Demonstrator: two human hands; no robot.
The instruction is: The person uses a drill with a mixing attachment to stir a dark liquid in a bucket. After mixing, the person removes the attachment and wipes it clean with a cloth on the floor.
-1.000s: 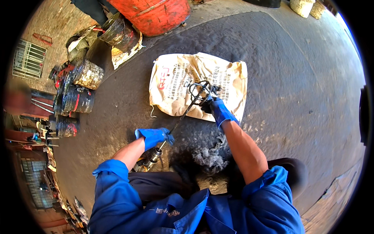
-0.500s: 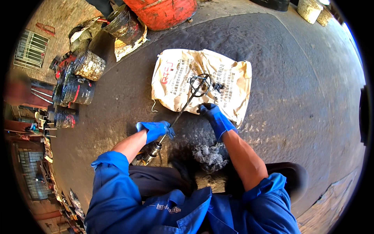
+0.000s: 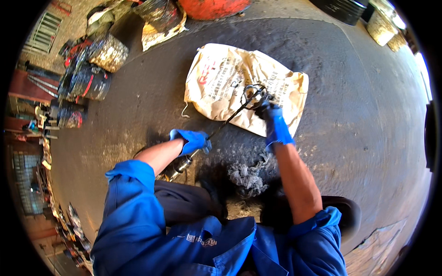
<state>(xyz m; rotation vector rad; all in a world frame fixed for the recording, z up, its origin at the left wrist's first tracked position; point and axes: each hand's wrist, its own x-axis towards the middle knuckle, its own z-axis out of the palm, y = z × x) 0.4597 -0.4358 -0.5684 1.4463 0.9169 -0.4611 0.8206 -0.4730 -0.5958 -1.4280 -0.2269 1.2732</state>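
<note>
A hand-held power mixer (image 3: 180,164) lies slanted in front of me, its thin shaft running up and to the right. My left hand (image 3: 195,141), in a blue glove, is closed round the lower shaft just above the mixer's body. The blackened ring-shaped mixing paddle (image 3: 251,95) at the shaft's end rests over a creased cream sack (image 3: 221,87) spread on the floor. My right hand (image 3: 272,116), its blue glove stained black at the fingers, is closed at the paddle's right side. Its fingertips are partly hidden against the dark metal.
A bundle of grey rags (image 3: 248,177) lies between my knees. Grimy buckets (image 3: 94,83) stand to the left, with another crusted bucket (image 3: 159,14) and a red drum (image 3: 214,7) at the far side. A black drum (image 3: 340,10) and pale buckets (image 3: 381,30) stand far right.
My right hand has moved from the sack's near edge up to the paddle. The paddle has shifted slightly right over the sack. My left hand stays on the shaft, and the view has tilted somewhat.
</note>
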